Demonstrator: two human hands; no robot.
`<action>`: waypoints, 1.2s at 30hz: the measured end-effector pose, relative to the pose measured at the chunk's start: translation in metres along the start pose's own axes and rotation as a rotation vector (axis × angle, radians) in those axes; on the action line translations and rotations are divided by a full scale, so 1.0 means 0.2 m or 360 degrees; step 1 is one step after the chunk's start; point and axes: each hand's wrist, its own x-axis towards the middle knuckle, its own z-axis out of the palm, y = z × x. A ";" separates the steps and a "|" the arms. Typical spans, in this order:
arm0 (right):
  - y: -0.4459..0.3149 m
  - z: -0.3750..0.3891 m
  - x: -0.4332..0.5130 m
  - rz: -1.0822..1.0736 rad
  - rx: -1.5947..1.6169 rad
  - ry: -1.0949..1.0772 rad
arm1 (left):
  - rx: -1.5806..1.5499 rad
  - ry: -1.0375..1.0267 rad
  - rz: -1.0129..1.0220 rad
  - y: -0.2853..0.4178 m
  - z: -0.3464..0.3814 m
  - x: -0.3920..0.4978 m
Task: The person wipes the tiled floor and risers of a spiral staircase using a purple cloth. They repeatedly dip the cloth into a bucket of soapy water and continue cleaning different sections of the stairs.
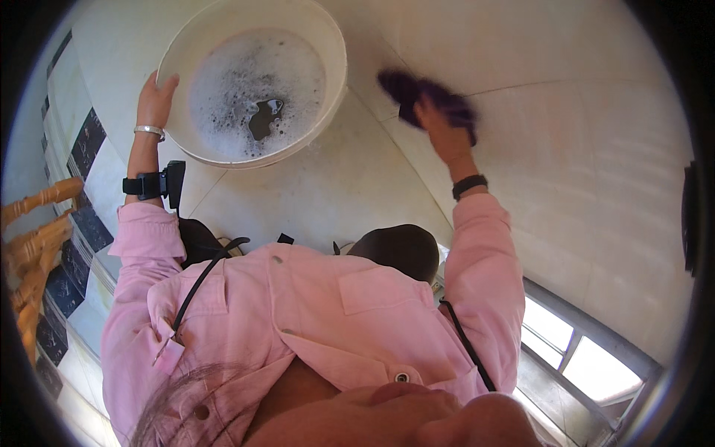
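A white plastic bucket (335, 106) of foamy, soapy water (223, 95) stands in front of me, left of centre. My left hand (156, 99) grips its left rim, the thumb over the inner side. Over to the right, my right hand (441, 128) holds a dark purple cloth (455, 109) against the pale tiled wall (558, 151). Hand and cloth are blurred there, and the fingertips are partly lost in the cloth.
Tiles with black marble-patterned pieces (86, 142) run down the left side. Turned wooden balusters (42, 240) stand at the far left. A bright window (597, 369) lies at the lower right. My knees are close below the bucket.
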 end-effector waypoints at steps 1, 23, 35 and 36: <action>-0.01 0.09 -0.08 -0.0046 0.0111 -0.0073 | 0.0033 0.0002 0.0013 0.00 0.00 0.00; 0.36 -0.89 -0.30 0.0576 -0.0736 0.1372 | -0.0062 -0.0161 0.0127 -0.04 0.00 0.02; 0.26 -0.66 -0.70 0.0380 -0.0299 0.0325 | -0.0171 -0.0221 0.0185 -0.16 0.03 0.07; 0.29 -0.70 -0.84 0.0450 -0.0427 0.0330 | -0.0179 -0.0220 0.0201 -0.16 0.03 0.07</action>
